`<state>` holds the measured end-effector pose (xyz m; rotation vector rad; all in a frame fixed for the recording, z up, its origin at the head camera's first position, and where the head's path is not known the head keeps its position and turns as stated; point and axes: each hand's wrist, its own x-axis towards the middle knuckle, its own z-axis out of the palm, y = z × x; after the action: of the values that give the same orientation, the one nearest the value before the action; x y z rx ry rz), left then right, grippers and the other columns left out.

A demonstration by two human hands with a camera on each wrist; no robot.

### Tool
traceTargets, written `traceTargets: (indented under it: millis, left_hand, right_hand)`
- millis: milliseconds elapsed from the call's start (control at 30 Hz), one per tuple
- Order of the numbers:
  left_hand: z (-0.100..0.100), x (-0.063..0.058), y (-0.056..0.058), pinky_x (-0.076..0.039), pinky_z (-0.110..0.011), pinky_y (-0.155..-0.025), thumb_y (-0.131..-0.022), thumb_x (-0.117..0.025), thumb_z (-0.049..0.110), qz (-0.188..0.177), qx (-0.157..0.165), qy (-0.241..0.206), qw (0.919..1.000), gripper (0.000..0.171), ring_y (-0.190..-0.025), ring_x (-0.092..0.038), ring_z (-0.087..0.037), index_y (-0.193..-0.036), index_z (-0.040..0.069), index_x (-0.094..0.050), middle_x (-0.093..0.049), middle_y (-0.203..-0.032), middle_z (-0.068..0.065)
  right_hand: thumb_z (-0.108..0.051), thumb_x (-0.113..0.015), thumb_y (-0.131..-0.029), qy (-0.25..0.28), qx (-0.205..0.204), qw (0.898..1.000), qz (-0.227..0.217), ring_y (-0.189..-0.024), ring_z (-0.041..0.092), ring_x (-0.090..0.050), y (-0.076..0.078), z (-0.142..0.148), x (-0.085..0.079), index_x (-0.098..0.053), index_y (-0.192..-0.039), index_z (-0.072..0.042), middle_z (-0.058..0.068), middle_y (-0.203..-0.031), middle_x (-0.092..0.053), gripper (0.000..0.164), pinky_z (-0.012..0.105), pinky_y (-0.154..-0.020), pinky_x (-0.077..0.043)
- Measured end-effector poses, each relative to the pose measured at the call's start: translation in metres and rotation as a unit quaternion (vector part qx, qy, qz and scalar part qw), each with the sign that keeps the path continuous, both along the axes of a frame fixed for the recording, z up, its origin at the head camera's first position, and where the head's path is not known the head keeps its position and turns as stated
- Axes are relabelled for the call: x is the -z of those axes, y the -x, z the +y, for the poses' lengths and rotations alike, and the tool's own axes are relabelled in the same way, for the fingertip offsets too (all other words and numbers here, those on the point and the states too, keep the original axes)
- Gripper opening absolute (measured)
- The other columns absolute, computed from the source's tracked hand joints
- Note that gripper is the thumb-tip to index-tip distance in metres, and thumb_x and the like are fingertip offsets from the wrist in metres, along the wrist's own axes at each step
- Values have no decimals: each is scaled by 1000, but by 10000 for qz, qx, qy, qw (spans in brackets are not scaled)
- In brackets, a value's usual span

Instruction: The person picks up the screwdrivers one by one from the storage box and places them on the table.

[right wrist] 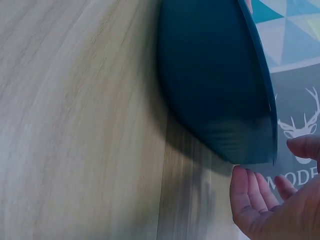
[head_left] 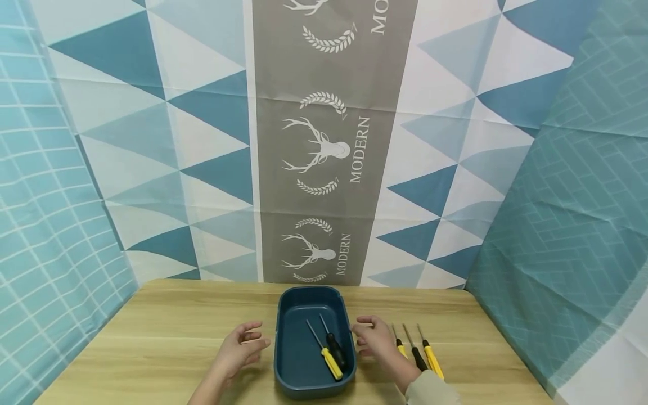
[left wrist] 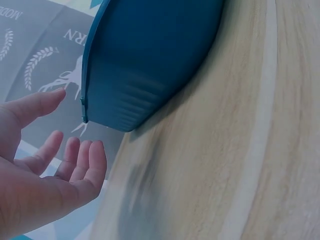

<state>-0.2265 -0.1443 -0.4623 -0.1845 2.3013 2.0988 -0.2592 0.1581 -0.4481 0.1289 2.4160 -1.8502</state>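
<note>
Left hand (head_left: 242, 347) and right hand (head_left: 377, 340) are holding nothing, wide fingers flanking a box (head_left: 296, 360) that is corralling two screwdrivers (head_left: 331, 363).

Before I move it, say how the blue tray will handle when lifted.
The blue tray is probably stiff: its walls stand up unsupported. Its wide, low shape should resist tipping, but the two loose screwdrivers inside may slide.

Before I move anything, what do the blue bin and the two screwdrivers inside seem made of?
Blue bin: probably moulded plastic, satin finish, given its rounded corners and soft sheen. Yellow screwdriver and black screwdriver: smooth-looking handles, likely plastic by their solid colour, though rubber is possible; the slim grey shafts look like metal.
</note>
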Motion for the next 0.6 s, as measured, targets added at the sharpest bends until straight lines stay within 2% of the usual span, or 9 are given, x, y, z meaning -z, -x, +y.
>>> traceTargets:
  millis: [467, 600]
  left_hand:
    - [3, -3, -6, -54, -43, -77, -81, -70, 13, 86, -113, 42, 9999, 57, -89, -59, -19, -130, -2, -46, -50, -117, -22]
    - [4, -5, -7, -54, -42, -78, -80, -71, 14, 79, -158, -13, 9998, 57, -90, -60, -19, -130, -1, -47, -50, -118, -23]
  right_hand:
    - [-13, -61, -87, -96, -141, 9997, 155, -77, 21, -60, 4, -16, 4, -44, -130, 4, 14, -95, -60, 49, 34, -61, -55]
    - [-11, -60, -87, -237, -146, 9992, 284, -70, 18, -58, 3, -18, 3, -45, -129, 4, 13, -92, -60, 47, 32, -57, -52]
